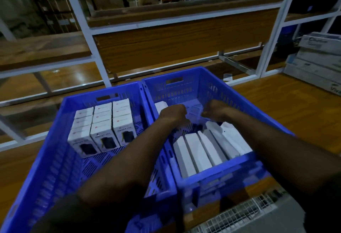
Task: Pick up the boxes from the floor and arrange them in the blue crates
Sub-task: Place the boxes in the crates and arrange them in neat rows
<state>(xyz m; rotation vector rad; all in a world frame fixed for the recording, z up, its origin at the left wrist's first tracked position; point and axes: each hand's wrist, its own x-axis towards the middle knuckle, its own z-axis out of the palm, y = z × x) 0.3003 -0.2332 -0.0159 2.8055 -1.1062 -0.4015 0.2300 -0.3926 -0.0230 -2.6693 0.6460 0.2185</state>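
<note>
2 blue crates sit side by side on the wooden floor: the left crate has white boxes standing upright in 3 neat rows toward its far end, and the right crate holds a row of white boxes on edge along its near side. both arms reach into the right crate, with the left hand and right hand curled close together over a box near the middle. it's too blurry to tell if either grip is actually grasping it or just clenched.
</note>
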